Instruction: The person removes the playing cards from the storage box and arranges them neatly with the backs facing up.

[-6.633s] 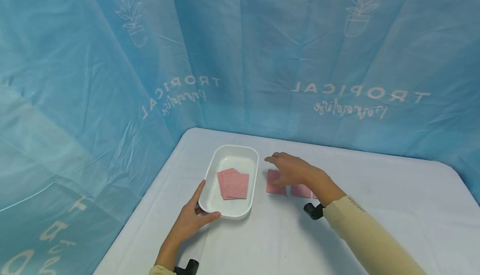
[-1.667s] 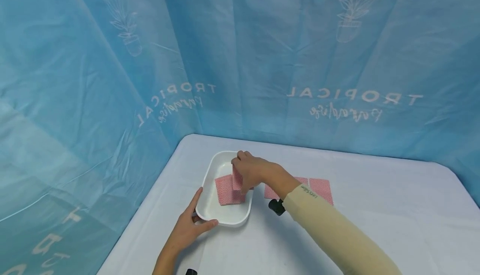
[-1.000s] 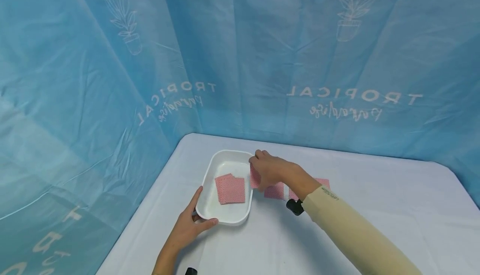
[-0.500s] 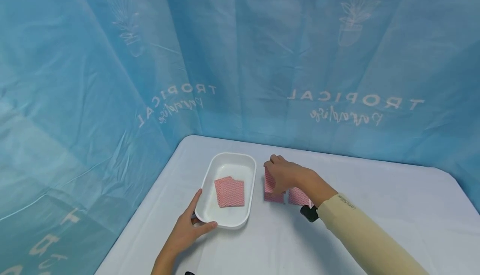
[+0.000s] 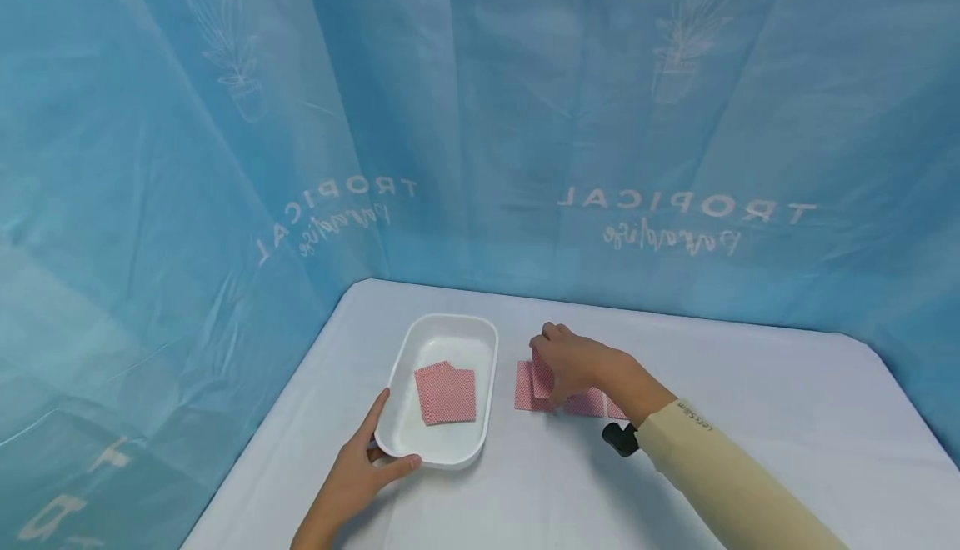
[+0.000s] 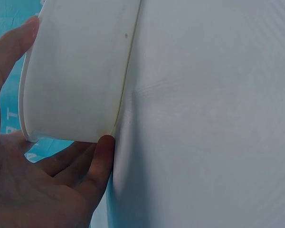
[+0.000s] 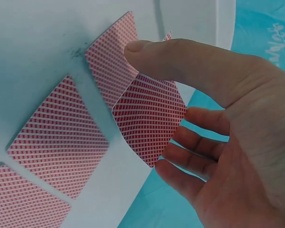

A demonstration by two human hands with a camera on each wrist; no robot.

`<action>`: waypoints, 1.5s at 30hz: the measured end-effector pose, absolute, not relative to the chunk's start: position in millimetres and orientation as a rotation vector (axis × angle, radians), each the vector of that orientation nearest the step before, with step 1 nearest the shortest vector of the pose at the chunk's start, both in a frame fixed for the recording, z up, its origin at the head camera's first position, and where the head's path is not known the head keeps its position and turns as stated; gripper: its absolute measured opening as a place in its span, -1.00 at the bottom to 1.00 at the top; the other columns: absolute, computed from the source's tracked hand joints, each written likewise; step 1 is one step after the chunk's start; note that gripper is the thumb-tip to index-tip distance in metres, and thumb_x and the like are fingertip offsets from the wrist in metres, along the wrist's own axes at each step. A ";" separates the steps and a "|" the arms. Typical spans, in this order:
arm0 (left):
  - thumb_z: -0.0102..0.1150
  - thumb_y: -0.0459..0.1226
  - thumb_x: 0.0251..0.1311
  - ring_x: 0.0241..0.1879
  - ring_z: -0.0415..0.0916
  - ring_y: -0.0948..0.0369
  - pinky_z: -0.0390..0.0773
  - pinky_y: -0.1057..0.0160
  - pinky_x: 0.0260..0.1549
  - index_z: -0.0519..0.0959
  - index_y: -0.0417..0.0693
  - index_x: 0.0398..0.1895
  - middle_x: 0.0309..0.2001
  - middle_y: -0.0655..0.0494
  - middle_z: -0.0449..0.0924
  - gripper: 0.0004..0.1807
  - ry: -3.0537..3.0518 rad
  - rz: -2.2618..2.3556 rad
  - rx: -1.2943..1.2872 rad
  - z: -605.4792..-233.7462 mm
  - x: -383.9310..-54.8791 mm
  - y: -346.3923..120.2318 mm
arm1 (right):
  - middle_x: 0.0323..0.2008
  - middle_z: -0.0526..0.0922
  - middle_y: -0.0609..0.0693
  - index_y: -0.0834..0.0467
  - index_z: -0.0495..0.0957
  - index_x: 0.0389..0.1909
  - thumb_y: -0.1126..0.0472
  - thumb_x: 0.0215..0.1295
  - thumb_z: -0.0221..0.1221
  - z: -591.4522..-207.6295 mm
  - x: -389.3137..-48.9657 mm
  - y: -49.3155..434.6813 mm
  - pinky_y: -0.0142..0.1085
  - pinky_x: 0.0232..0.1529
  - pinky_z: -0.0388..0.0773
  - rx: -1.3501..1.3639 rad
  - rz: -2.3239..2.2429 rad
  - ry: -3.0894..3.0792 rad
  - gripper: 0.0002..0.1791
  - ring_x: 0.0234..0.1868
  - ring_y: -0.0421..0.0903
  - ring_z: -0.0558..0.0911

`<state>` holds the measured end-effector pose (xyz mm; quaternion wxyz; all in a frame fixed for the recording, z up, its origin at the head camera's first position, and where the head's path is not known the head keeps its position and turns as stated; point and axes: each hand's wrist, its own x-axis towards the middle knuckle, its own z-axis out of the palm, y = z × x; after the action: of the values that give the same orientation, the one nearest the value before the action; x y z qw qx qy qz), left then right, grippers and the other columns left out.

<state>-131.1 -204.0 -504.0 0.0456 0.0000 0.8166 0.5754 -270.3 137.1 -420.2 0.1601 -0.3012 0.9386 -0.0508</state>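
Note:
In the head view my left hand [image 5: 348, 479] holds the near left corner of a white tray [image 5: 450, 335]. Its thumb lies at the rim and its other fingers go round the side, as the left wrist view shows. Red-patterned playing cards [image 5: 452, 396] lie overlapping inside the tray, backs up. To the right, my right hand [image 5: 577, 362] pinches a bent playing card [image 7: 149, 118] between thumb and fingers. This card overlaps the leftmost card of a row [image 7: 109, 52] on the table. Another card [image 7: 59, 137] lies beside it, and a third [image 7: 26, 199] follows.
The table [image 5: 502, 492] has a white cloth. Blue curtains [image 5: 465, 117] with white print hang behind it and at its left. A black camera mount [image 5: 621, 439] shows at my right wrist.
My right hand has moved right, from over the tray past its rim to the leftmost card of the row, carrying a card. My left hand has stayed at the tray.

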 end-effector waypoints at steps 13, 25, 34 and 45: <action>0.52 -0.12 -0.08 0.01 0.52 0.09 0.55 0.27 -0.20 -0.05 0.43 0.51 0.35 -0.03 0.25 0.15 2.520 1.738 0.012 -502.4 -136.6 -204.4 | -0.04 0.30 -0.05 0.20 0.30 0.28 0.04 -0.17 0.53 -420.1 -276.2 166.4 -0.19 -0.06 0.43 -0.789 -0.150 2.686 -0.04 0.04 -0.08 0.30; 0.53 -0.10 -0.10 0.04 0.51 0.07 0.54 0.26 -0.16 -0.06 0.41 0.52 0.36 -0.01 0.23 0.17 2.545 1.714 0.013 -503.7 -138.2 -206.9 | -0.02 0.32 0.02 0.23 0.29 0.29 0.06 -0.22 0.54 -424.6 -275.7 184.5 -0.11 -0.09 0.49 -0.731 -0.147 2.681 0.00 0.04 -0.01 0.30; 0.53 -0.12 -0.08 0.02 0.52 0.06 0.55 0.24 -0.17 -0.06 0.39 0.52 0.36 -0.04 0.23 0.17 2.541 1.715 0.015 -505.2 -133.6 -207.6 | 0.02 0.33 0.04 0.21 0.32 0.28 0.02 -0.27 0.57 -433.4 -275.3 195.9 -0.01 -0.04 0.48 -0.709 -0.216 2.651 0.01 0.06 0.02 0.31; 0.53 -0.09 -0.09 0.01 0.52 0.11 0.52 0.21 -0.12 -0.07 0.43 0.52 0.37 0.04 0.23 0.17 2.572 1.692 -0.011 -508.1 -134.2 -209.4 | 0.01 0.36 0.05 0.23 0.34 0.24 0.07 -0.25 0.55 -438.3 -274.6 203.5 -0.01 -0.05 0.49 -0.716 -0.210 2.655 -0.04 0.06 0.05 0.32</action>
<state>-134.2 -209.4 -508.1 0.0315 -0.0035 0.8350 0.5493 -274.6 203.5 -438.3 0.1908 -0.2550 0.9450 -0.0749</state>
